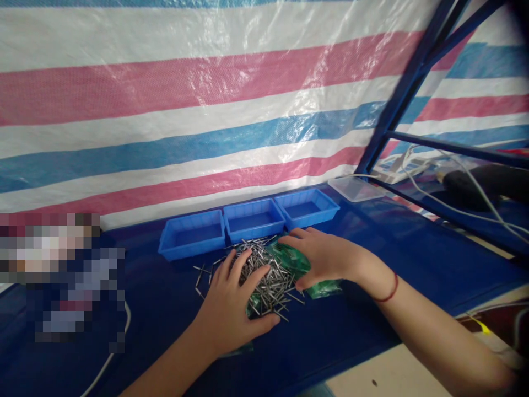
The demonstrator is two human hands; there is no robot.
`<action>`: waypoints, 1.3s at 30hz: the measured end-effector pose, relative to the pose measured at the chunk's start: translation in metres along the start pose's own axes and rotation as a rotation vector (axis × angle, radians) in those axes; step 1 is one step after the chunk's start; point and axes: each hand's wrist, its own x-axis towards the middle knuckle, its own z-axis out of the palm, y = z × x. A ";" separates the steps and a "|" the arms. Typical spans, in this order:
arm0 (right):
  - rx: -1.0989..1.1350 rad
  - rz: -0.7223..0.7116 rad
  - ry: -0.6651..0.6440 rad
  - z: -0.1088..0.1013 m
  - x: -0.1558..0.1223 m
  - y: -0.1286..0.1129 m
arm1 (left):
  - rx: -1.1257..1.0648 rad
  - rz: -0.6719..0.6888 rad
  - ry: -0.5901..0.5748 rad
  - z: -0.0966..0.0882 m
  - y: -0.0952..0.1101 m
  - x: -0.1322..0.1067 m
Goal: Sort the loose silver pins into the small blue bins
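A loose heap of thin silvery metal pins [275, 284], which look like blind rivets, lies on the blue tabletop. My left hand [227, 309] rests over the near left side of the heap, fingers spread and thumb stretched to the right. Green plastic bag material [324, 289] lies at the heap's right side and partly under it. Over that plastic, my right hand [330, 255] curves from the right, its thumb and fingers apart. The palm side of each hand is hidden, so small contacts there cannot be made out.
Three blue trays, left [192, 234], middle [254, 218] and right [306, 207], stand in a row behind the heap. A clear plastic lid or tray [356, 188] lies farther right. Behind rises striped sheeting [206, 99]; a dark blue frame [407, 94] and cables are at right.
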 end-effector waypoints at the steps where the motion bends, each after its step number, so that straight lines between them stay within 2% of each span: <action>1: -0.001 -0.017 -0.003 -0.001 0.000 -0.002 | -0.003 0.001 0.011 0.001 0.000 0.000; 5: 0.035 -0.115 0.001 -0.006 -0.002 -0.007 | -0.007 -0.008 0.041 0.002 0.000 0.000; 8: 0.047 -0.127 0.054 -0.008 -0.002 -0.005 | -0.016 -0.012 0.050 0.002 0.001 0.000; 13: 0.040 -0.111 0.296 -0.010 0.003 -0.003 | -0.032 -0.023 0.073 0.004 0.001 -0.001; 17: 0.088 -0.110 0.489 -0.007 0.007 -0.012 | -0.046 -0.035 0.093 0.006 0.000 -0.001; 20: 0.204 -0.125 0.611 -0.001 0.010 -0.019 | -0.054 -0.049 0.103 0.006 0.000 0.000; 22: 0.340 -0.133 0.640 0.005 0.014 -0.022 | -0.066 -0.059 0.116 0.006 0.000 0.001; 25: 0.463 -0.122 0.589 0.013 0.020 -0.023 | -0.126 -0.084 0.180 0.007 -0.001 0.003; 28: 0.382 -0.109 0.526 0.015 0.024 -0.021 | -0.197 -0.125 0.282 0.008 -0.002 0.005; 31: 0.274 -0.149 0.546 0.009 0.020 -0.023 | -0.200 -0.133 0.344 0.008 -0.002 0.006; 33: 0.220 -0.216 0.500 0.006 0.016 -0.026 | -0.187 -0.124 0.329 0.009 -0.001 0.005; 36: 0.133 -0.316 0.332 0.008 0.011 -0.031 | -0.168 -0.131 0.258 0.010 0.000 0.005; 39: 0.065 -0.331 0.266 0.014 0.010 -0.034 | -0.159 -0.143 0.222 0.010 0.000 0.004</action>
